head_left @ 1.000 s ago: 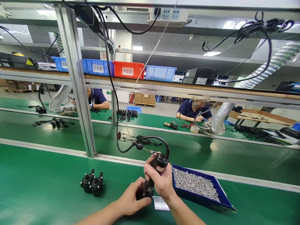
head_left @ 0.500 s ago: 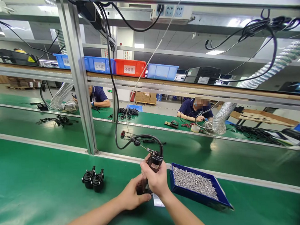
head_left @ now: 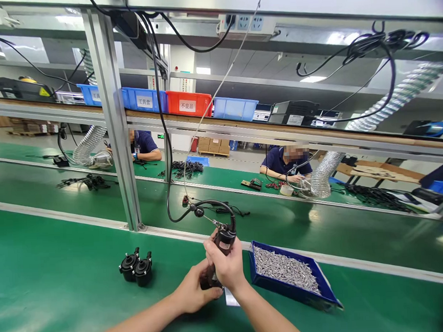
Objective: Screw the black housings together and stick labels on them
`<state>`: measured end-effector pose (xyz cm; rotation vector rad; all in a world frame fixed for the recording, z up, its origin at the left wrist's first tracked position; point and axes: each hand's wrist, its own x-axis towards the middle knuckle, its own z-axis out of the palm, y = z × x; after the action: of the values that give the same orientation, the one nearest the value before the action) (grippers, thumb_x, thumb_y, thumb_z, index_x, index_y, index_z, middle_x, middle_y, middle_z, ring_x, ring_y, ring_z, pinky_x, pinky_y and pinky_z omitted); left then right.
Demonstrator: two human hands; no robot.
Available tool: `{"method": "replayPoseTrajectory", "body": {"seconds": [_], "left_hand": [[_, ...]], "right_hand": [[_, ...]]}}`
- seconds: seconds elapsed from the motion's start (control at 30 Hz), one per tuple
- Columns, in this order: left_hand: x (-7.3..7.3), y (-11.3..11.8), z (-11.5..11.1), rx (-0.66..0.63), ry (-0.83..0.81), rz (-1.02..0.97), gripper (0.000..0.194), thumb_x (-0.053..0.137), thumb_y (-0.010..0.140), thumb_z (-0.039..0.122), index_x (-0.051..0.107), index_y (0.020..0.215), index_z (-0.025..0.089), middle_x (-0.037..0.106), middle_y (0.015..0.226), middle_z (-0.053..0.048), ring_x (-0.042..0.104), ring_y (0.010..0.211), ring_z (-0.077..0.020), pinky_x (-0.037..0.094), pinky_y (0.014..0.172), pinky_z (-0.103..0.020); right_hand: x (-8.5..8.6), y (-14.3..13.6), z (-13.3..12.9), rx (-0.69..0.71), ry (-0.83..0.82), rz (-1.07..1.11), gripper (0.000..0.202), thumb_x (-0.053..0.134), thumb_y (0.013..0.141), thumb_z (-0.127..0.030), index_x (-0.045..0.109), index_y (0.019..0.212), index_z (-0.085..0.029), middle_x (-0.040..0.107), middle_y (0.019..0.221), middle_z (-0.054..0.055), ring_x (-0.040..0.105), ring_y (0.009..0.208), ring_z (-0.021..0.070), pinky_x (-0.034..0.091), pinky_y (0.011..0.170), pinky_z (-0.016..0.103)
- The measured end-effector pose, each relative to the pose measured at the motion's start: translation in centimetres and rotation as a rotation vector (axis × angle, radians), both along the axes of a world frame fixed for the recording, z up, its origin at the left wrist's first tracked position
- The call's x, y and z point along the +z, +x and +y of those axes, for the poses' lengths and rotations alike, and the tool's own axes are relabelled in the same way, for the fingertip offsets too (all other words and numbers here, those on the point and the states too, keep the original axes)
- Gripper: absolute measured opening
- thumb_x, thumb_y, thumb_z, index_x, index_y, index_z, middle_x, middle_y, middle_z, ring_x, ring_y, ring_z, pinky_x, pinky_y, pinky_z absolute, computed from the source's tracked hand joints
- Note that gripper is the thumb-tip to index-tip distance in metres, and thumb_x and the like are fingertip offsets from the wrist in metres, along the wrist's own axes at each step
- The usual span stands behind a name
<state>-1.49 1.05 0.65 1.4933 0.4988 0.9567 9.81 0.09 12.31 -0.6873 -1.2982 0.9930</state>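
My right hand (head_left: 227,263) is wrapped round a black corded electric screwdriver (head_left: 224,239), which hangs from a cable and stands tilted. Below it, my left hand (head_left: 193,288) holds a dark part (head_left: 204,283) near the tool's lower end; the hands hide most of this part and the tool's tip. Under my right wrist a small white piece (head_left: 231,297) shows on the green mat. Two black round housings (head_left: 143,271) stand together to the left. Just right of my hands is a blue tray (head_left: 293,292) full of small silvery screws (head_left: 285,270).
A metal post (head_left: 112,117) rises at the bench's back edge. Overhead, a shelf carries blue bins (head_left: 235,109) and a red bin (head_left: 188,104). Behind it runs a green belt (head_left: 209,210) with cables on it. Two people (head_left: 285,160) sit at the far side.
The view has shifted slightly, so the shelf and post sit a little to the left. Both hands keep their hold on the tool and part. The right-hand person's hands have moved slightly.
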Motion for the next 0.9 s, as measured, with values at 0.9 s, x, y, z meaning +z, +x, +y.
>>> {"method": "replayPoseTrajectory", "body": {"seconds": [0.9], "left_hand": [[0.1, -0.2, -0.3, 0.059, 0.076, 0.106, 0.048, 0.083, 0.085, 0.038, 0.049, 0.114, 0.022, 0.061, 0.101, 0.000, 0.055, 0.092, -0.0172, 0.046, 0.084, -0.033]], "right_hand": [[1.8, 2.0, 1.6, -0.165, 0.050, 0.014, 0.038, 0.082, 0.088, -0.050, 0.060, 0.091, -0.019, 0.060, 0.068, -0.002, 0.055, 0.052, 0.0120, 0.047, 0.051, 0.026]]}}
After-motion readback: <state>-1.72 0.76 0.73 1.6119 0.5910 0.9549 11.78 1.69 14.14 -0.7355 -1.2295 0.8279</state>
